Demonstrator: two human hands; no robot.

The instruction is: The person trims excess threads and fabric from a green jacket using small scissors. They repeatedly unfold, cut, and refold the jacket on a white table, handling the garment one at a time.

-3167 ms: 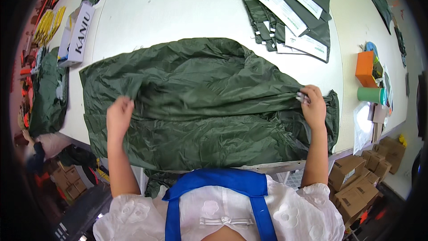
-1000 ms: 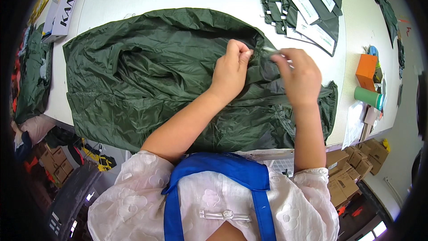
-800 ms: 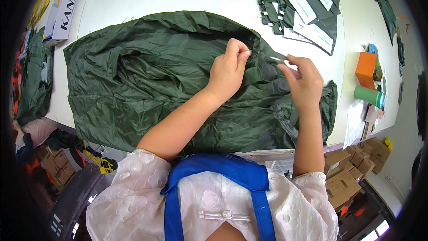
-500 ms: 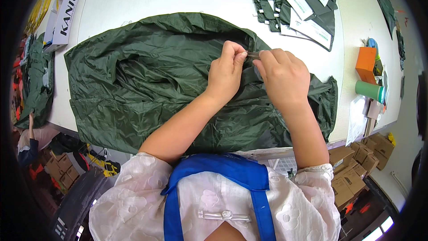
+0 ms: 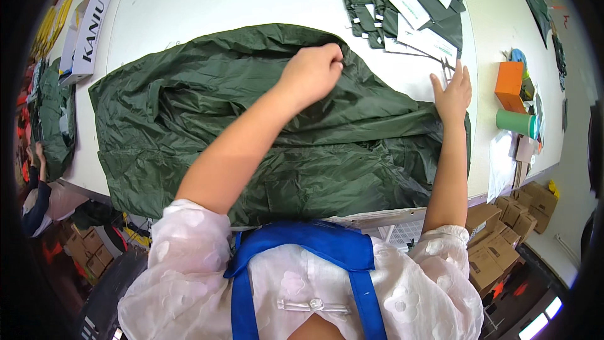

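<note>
A dark green garment (image 5: 270, 179) of thin, crinkled fabric lies spread across the white table. At its far edge my left hand (image 5: 311, 74) is closed, with the fingers curled round a fold of the cloth. My right hand (image 5: 454, 96) is open over the garment's right end, its thumb and fingers apart. Just beyond those fingers a small pair of scissors (image 5: 447, 66) lies on the table. The lower part of the scissors is partly covered by the hand, and I see no grip on it.
Folded dark green pieces with white printed sheets (image 5: 428, 41) are stacked at the far right. An orange box (image 5: 509, 85) and a green cylinder (image 5: 514, 122) stand near the right edge. A white box (image 5: 91, 34) sits far left, where another person's hands (image 5: 40, 154) touch green fabric.
My right hand has left the garment's edge, moved right and opened beside the scissors. My left hand stays at the far edge. The right end of the garment now lies flatter.
</note>
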